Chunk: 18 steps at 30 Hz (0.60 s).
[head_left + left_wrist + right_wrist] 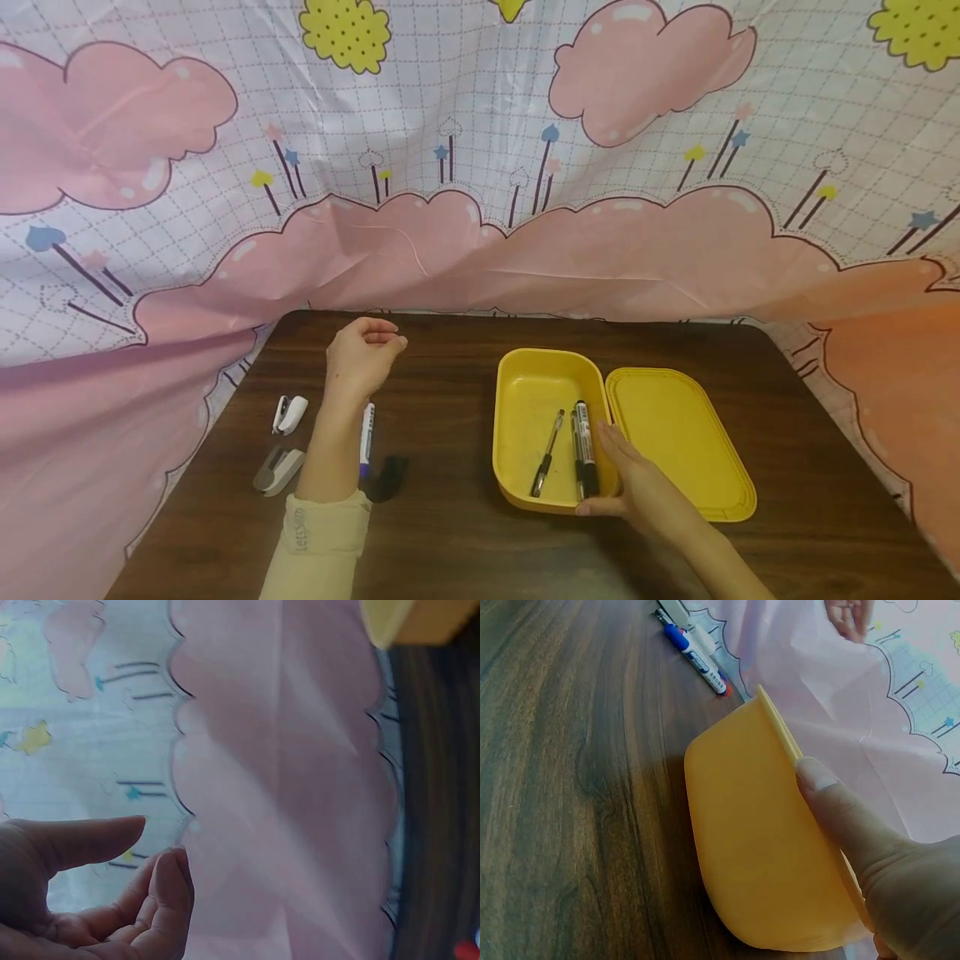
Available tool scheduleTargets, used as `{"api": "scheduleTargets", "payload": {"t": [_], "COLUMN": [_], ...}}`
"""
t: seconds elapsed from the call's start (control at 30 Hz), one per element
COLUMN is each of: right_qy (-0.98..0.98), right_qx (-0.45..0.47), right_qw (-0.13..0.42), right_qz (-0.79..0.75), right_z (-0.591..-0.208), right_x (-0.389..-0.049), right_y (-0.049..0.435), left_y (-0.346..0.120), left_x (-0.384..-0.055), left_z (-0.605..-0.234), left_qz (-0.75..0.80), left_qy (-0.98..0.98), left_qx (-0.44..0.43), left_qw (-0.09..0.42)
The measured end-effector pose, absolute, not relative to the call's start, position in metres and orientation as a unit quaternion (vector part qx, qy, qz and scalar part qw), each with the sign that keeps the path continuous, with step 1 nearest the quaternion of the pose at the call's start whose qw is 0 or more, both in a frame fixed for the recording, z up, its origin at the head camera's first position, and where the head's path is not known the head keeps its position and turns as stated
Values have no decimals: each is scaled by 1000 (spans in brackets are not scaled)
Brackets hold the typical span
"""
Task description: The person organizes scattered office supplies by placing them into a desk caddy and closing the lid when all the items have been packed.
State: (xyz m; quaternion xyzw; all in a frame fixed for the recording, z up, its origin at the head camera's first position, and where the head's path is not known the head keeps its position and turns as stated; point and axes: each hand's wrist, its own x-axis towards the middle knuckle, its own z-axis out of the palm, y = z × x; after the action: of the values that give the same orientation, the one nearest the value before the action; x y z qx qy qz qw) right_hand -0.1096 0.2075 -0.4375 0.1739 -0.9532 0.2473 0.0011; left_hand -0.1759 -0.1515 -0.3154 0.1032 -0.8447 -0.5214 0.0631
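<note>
My left hand (362,357) hovers over the table's left half. Its fingers curl loosely, and in the left wrist view thumb and fingertips stand apart with nothing between them. A yellow plastic box (525,371), without its lid, sits right of the middle. With my right hand (637,483) I hold its near right corner, the thumb (832,795) at the rim in the right wrist view. Inside lie a black-capped marker (585,437), a slim pen (577,454) beside it and a clear-and-black pen (548,454) lying slanted.
Right of the box lies its yellow lid (682,442). Below the left forearm is a white marker (367,437) with a blue cap, beside a dark object (390,477) of unclear kind. Farther left lie a small white stapler (291,414) and a grey-white one (281,472). A patterned curtain (480,242) hangs behind.
</note>
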Motion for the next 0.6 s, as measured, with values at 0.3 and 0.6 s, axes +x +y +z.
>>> {"api": "scheduleTargets", "payload": {"t": [0.3,0.6], "right_qy": [-953,-952], "right_qx": [185,180], "right_qw": [13,5], "right_qz": [240,250], "right_z": [-438,-437], "right_x": [-110,-109], "right_y": [211,210], "left_y": [-181,-191], "left_x": [-172,-175], "left_z": [-353,-398], "left_qz": [-455,-351], "left_qy": [-876,-924], "left_qx": [157,144], "left_qw": [38,43]}}
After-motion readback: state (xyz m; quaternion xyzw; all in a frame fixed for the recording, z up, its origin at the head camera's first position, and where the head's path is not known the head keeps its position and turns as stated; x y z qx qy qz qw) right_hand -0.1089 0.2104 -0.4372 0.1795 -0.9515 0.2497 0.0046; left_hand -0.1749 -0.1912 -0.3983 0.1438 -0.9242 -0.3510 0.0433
